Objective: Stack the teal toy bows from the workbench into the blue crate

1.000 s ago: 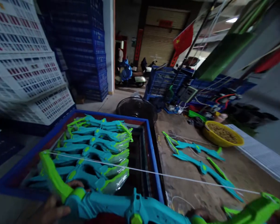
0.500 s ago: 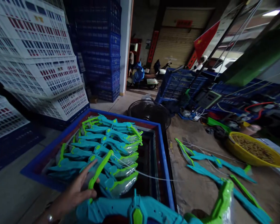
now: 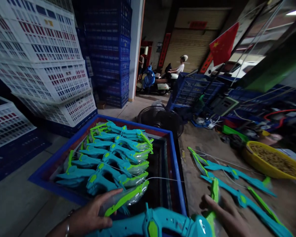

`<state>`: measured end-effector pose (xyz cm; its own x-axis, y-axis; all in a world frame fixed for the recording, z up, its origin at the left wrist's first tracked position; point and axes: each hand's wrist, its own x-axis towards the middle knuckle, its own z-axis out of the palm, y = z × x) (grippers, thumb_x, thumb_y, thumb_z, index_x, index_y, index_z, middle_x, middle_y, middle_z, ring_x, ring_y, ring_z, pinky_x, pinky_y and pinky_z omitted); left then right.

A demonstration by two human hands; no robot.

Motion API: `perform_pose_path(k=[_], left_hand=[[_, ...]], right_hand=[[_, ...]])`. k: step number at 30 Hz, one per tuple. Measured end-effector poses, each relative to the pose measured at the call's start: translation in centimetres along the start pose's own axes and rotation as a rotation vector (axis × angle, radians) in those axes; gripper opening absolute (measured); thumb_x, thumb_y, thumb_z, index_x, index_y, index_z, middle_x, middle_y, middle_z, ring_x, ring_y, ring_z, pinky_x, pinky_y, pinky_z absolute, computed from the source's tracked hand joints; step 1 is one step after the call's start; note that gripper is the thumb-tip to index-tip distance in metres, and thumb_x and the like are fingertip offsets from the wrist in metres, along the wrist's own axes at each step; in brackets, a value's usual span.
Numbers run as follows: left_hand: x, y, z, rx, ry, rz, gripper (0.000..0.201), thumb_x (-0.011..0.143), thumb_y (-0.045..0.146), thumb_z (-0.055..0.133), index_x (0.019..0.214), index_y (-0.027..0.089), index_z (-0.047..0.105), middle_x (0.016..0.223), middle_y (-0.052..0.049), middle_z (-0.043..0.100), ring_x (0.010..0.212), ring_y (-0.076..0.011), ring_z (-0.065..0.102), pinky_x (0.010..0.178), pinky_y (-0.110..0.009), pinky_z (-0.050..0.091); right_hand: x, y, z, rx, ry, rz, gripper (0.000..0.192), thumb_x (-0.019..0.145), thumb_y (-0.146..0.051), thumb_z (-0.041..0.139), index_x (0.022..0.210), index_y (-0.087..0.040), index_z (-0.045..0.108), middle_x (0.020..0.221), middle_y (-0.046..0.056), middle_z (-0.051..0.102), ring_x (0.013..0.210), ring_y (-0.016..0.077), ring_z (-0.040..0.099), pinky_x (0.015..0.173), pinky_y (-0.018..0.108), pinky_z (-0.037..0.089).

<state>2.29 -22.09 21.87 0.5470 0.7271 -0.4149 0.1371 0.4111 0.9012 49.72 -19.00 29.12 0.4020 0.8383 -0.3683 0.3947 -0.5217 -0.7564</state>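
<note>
A teal toy bow point(image 3: 128, 227) with green limbs lies across the bottom of the view, its near edge cut off. My left hand point(image 3: 93, 212) is closed around the green limb at its left end. On the other side my right hand point(image 3: 224, 212) grips the upright green limb at the bow's right end. A white string runs between the limbs over the crate. Just ahead, a blue-rimmed crate point(image 3: 174, 158) holds several similar toy bows point(image 3: 113, 149) in rows. More bows point(image 3: 236, 172) lie on the table to the right.
A yellow basin point(image 3: 251, 158) full of small brownish pieces stands on the table point(image 3: 194, 197). White crates point(image 3: 56, 75) and blue crates point(image 3: 108, 56) are stacked at left. Beyond the crate is a black fan point(image 3: 160, 118). Outside, a helmeted person point(image 3: 180, 67) rides a scooter point(image 3: 162, 86).
My left hand has moved right and down with the limb it holds. My right hand has come into view on the right limb, which now stands more upright. The scooter rider shows more clearly.
</note>
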Motion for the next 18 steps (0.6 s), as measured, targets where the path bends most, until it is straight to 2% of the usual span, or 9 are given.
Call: perform_pose_path(k=[3, 4, 6, 9, 12, 13, 14, 16, 18], left_hand=[[-0.1, -0.5, -0.2, 0.027, 0.012, -0.032, 0.090, 0.072, 0.060, 0.079, 0.151, 0.040, 0.042, 0.152, -0.004, 0.052, 0.126, -0.0351, 0.057, 0.108, -0.049, 0.047], [-0.1, -0.5, -0.2, 0.051, 0.020, -0.049, 0.087, 0.073, 0.059, 0.079, 0.150, 0.041, 0.044, 0.154, -0.002, 0.050, 0.134, -0.0355, 0.052, 0.113, -0.049, 0.042], [0.0, 0.0, -0.2, 0.135, 0.043, -0.074, 0.082, 0.073, 0.056, 0.079, 0.148, 0.041, 0.048, 0.156, 0.000, 0.048, 0.143, -0.0345, 0.042, 0.120, -0.047, 0.033], [0.5, 1.6, 0.2, 0.279, 0.030, -0.070, 0.089, 0.068, 0.054, 0.083, 0.148, 0.039, 0.047, 0.156, 0.000, 0.049, 0.144, -0.0338, 0.042, 0.121, -0.045, 0.032], [1.0, 3.2, 0.7, 0.423, -0.062, 0.016, 0.101, 0.062, 0.054, 0.086, 0.151, 0.036, 0.044, 0.155, -0.004, 0.051, 0.139, -0.0363, 0.049, 0.118, -0.045, 0.037], [1.1, 3.5, 0.8, 0.479, -0.079, 0.046, 0.105, 0.060, 0.054, 0.087, 0.152, 0.034, 0.043, 0.155, -0.006, 0.050, 0.138, -0.0382, 0.049, 0.117, -0.046, 0.038], [1.0, 3.6, 1.0, 0.529, -0.079, 0.065, 0.107, 0.059, 0.055, 0.087, 0.153, 0.034, 0.041, 0.155, -0.008, 0.050, 0.138, -0.0400, 0.049, 0.116, -0.048, 0.039], [0.9, 3.5, 1.2, 0.592, -0.066, 0.097, 0.109, 0.061, 0.059, 0.084, 0.156, 0.033, 0.036, 0.156, -0.010, 0.048, 0.138, -0.0420, 0.049, 0.114, -0.050, 0.041], [1.0, 3.3, 1.5, 0.622, -0.076, 0.153, 0.109, 0.065, 0.060, 0.080, 0.158, 0.032, 0.031, 0.158, -0.011, 0.045, 0.138, -0.0419, 0.048, 0.113, -0.052, 0.042]], right_hand=[[0.7, -1.8, 0.8, -0.020, -0.092, 0.008, 0.065, 0.067, -0.066, 0.074, 0.106, -0.015, 0.069, 0.074, 0.008, 0.070, 0.071, 0.0296, 0.069, 0.061, 0.037, 0.058], [0.8, -2.6, 0.9, -0.059, -0.139, -0.009, 0.068, 0.067, -0.066, 0.074, 0.111, -0.015, 0.069, 0.077, 0.008, 0.071, 0.075, 0.0305, 0.069, 0.064, 0.037, 0.058], [0.7, -4.5, 1.1, -0.169, -0.280, -0.060, 0.070, 0.068, -0.064, 0.074, 0.117, -0.016, 0.069, 0.093, 0.012, 0.074, 0.096, 0.0342, 0.069, 0.080, 0.040, 0.059], [0.2, -7.6, 2.6, -0.332, -0.637, -0.115, 0.072, 0.064, -0.062, 0.077, 0.119, -0.016, 0.072, 0.114, 0.013, 0.072, 0.116, 0.0368, 0.062, 0.098, 0.042, 0.053], [-0.7, -9.7, 5.8, -0.530, -1.057, -0.152, 0.078, 0.053, -0.055, 0.085, 0.121, -0.019, 0.073, 0.114, 0.010, 0.073, 0.112, 0.0370, 0.064, 0.096, 0.039, 0.053], [-1.0, -10.0, 6.9, -0.606, -1.153, -0.181, 0.079, 0.051, -0.051, 0.086, 0.122, -0.019, 0.072, 0.113, 0.010, 0.073, 0.109, 0.0368, 0.065, 0.093, 0.038, 0.054], [-1.3, -10.1, 8.0, -0.677, -1.206, -0.222, 0.080, 0.050, -0.047, 0.086, 0.124, -0.020, 0.072, 0.114, 0.010, 0.073, 0.107, 0.0367, 0.066, 0.091, 0.038, 0.054], [-1.6, -9.9, 9.6, -0.743, -1.230, -0.303, 0.079, 0.050, -0.039, 0.083, 0.125, -0.018, 0.071, 0.116, 0.011, 0.072, 0.105, 0.0361, 0.067, 0.088, 0.036, 0.055], [-1.5, -9.7, 10.5, -0.679, -1.232, -0.338, 0.069, 0.053, -0.034, 0.081, 0.119, -0.017, 0.073, 0.113, 0.009, 0.073, 0.104, 0.0337, 0.068, 0.087, 0.032, 0.056]])
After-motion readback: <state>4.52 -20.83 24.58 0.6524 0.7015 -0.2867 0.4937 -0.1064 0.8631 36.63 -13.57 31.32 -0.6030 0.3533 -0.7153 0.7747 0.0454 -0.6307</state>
